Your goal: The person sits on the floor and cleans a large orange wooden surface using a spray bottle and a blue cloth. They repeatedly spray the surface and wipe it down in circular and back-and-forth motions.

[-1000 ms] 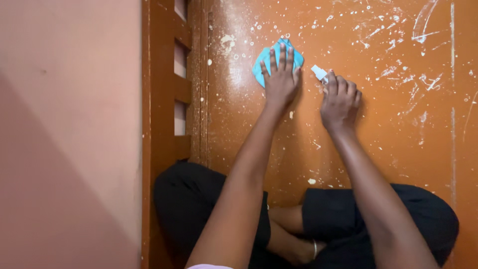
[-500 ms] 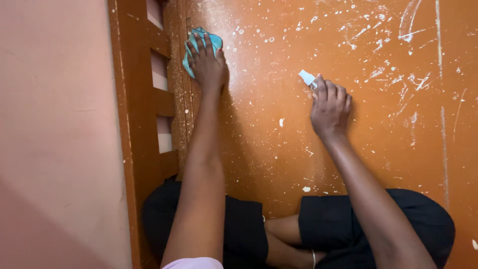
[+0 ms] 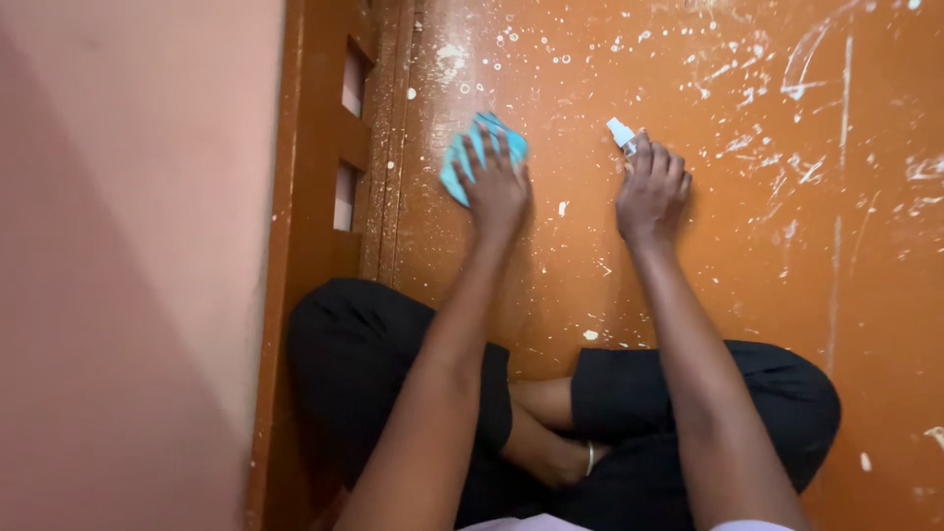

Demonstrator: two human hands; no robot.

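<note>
Head view: left hand (image 3: 495, 187) flat, fingers spread, pressing crumpled blue cloth (image 3: 462, 157) on paint-flecked orange wooden surface (image 3: 747, 265); right hand (image 3: 651, 192) closed around small white spray bottle (image 3: 621, 133), nozzle up-left, just right of cloth.

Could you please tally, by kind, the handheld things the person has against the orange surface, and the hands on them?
Blue cloth: 1, under the left hand
Small pale spray bottle: 1, in the right hand
Hands: 2
Total: 4
</note>
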